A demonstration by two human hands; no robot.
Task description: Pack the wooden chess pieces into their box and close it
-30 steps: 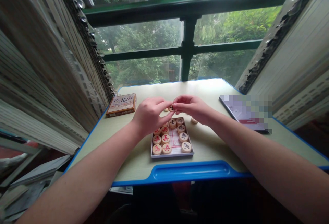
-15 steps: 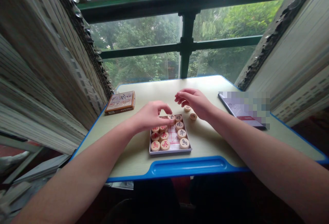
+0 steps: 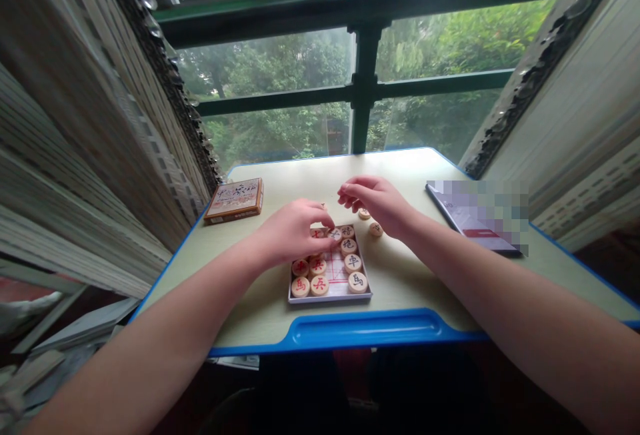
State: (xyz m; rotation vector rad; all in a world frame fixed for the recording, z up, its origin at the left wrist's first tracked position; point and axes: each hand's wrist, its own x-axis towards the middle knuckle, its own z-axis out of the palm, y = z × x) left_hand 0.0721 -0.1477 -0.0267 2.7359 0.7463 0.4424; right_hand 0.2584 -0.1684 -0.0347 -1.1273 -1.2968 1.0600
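My left hand pinches a round wooden Chinese chess piece between thumb and fingers, at the far part of a shallow box tray. Red-lettered pieces fill the tray's left side, some of them hidden under my hand. Along its right edge runs a column of black-lettered pieces. My right hand hovers beyond the tray with loosely bent fingers and nothing visible in them. Below and beside it, two loose pieces rest on the table. Another piece peeks out behind my left fingers.
A brown-edged box lid with dark writing lies at the table's left. At the right is a flat grey book-like item, partly blurred. The table has a blue rim with a molded trough in front; curtains flank the window.
My left hand has come slightly nearer, lowering the pinched piece toward the row beside the black pieces. A loose piece behind that hand now shows. My right hand has barely shifted.
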